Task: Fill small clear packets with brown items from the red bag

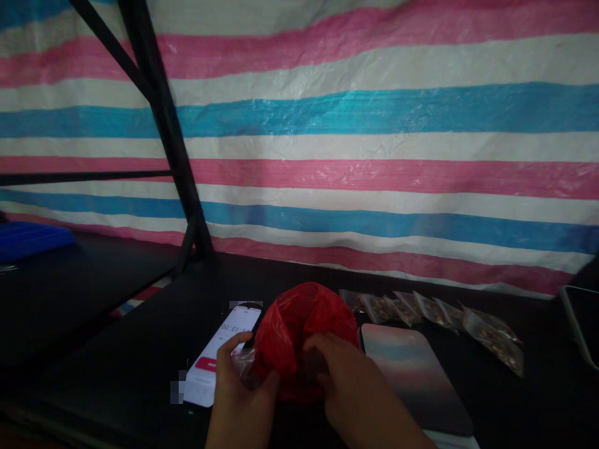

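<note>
A red plastic bag [322, 305] stands with its mouth open on the black table, between my hands. At its left side, my left hand [246, 386] has its thumb and fingers curled around a small clear plastic bag [244, 362], whose contents I cannot make out. My right hand [344, 374] reaches into the mouth of the red bag with its fingers bent together. Whatever those fingertips hold is hidden in the dark inside of the bag.
A phone [203, 380] showing a running timer lies left of my left hand. Right of the red bag is a flat, shiny metal-topped plate [416, 380]. Several filled clear bags [496, 340] lie in a row behind it. Black table [116, 386], metal frame [161, 118], striped sheet [374, 149] behind.
</note>
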Demonstrator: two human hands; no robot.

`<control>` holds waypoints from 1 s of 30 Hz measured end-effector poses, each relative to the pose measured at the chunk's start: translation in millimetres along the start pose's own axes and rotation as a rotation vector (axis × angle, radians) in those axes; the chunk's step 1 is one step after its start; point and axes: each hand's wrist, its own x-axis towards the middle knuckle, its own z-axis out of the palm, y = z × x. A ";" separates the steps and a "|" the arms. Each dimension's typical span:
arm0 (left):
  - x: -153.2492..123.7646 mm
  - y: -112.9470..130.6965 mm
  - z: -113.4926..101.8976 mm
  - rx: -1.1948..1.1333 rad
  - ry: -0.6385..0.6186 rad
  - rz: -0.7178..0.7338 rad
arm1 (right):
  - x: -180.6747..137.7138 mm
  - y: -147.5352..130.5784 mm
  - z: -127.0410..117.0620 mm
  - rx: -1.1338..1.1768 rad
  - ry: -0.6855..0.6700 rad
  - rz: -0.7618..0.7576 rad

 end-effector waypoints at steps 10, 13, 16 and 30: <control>-10.1 17.7 5.9 -0.111 0.066 -0.242 | 3.0 -6.1 1.7 -0.081 -0.047 0.011; 4.4 11.2 1.8 -0.149 0.078 -0.210 | 2.3 -6.5 2.3 -0.059 -0.030 -0.005; 19.4 2.3 -3.7 -0.175 0.036 -0.128 | 1.5 -5.0 2.8 -0.023 -0.012 -0.009; -5.4 27.3 1.5 -0.183 0.127 -0.184 | -0.2 13.5 -5.0 0.240 0.063 0.015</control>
